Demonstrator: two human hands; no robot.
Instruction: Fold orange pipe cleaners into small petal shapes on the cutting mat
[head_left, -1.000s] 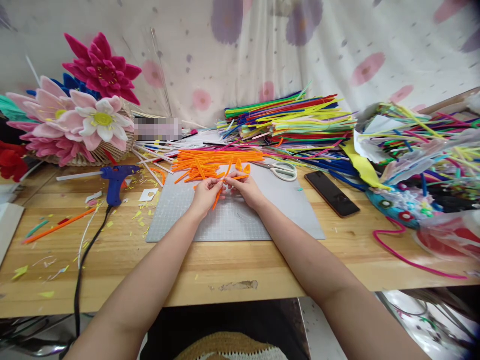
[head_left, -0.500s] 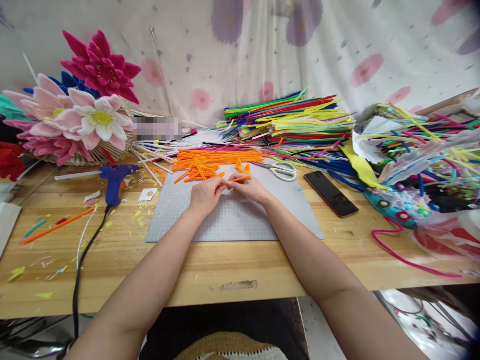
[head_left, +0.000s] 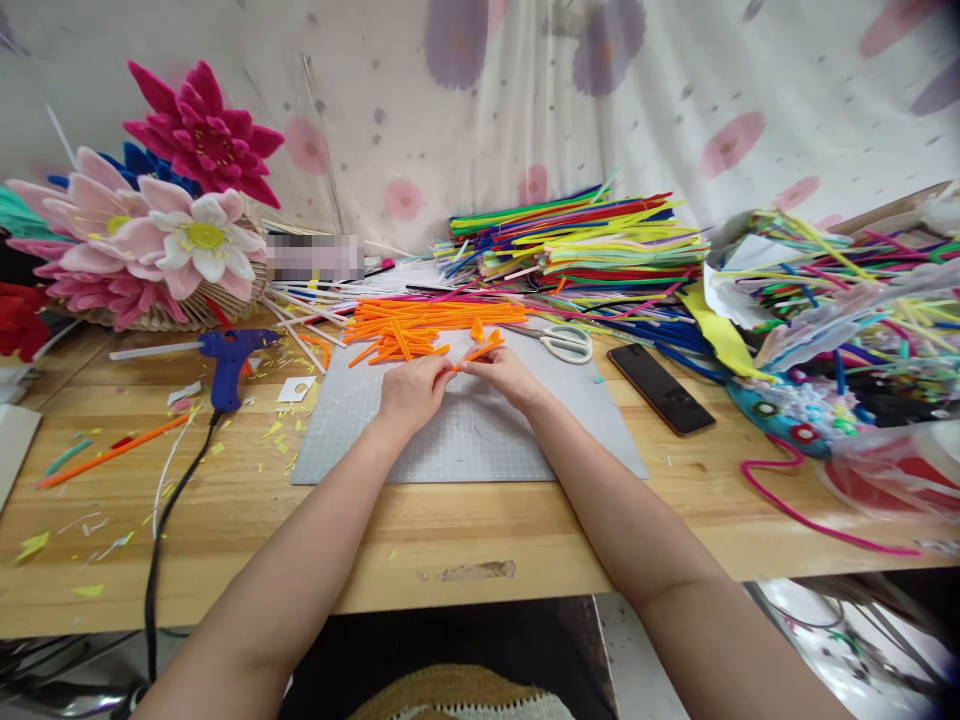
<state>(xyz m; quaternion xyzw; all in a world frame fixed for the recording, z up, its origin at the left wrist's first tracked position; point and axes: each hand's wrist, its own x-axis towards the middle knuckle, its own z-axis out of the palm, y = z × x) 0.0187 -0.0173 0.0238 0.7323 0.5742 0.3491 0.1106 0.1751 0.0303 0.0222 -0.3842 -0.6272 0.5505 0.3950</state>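
Note:
Above the grey cutting mat (head_left: pixel 465 450), my left hand (head_left: pixel 411 393) and my right hand (head_left: pixel 504 376) meet with fingertips pinched on a short orange pipe cleaner (head_left: pixel 454 368). Both hands are closed; part of the piece is hidden by the fingers. Just behind them lies a pile of cut orange pipe cleaners (head_left: pixel 405 325) at the mat's far edge. A small bent orange piece (head_left: pixel 477 328) sits beyond my right hand. White-handled scissors (head_left: pixel 568 344) rest on the mat to the right of it.
A blue glue gun (head_left: pixel 229 365) with a black cord lies left of the mat. Fuzzy flowers (head_left: pixel 202 235) stand behind it. Bundles of coloured pipe cleaners (head_left: pixel 585 240) line the back. A phone (head_left: pixel 661 388) lies right of the mat, near a plastic tub (head_left: pixel 900 465).
My right fingers have shifted slightly on the orange pipe cleaner, whose end by that hand now points more upward. My left hand has barely moved.

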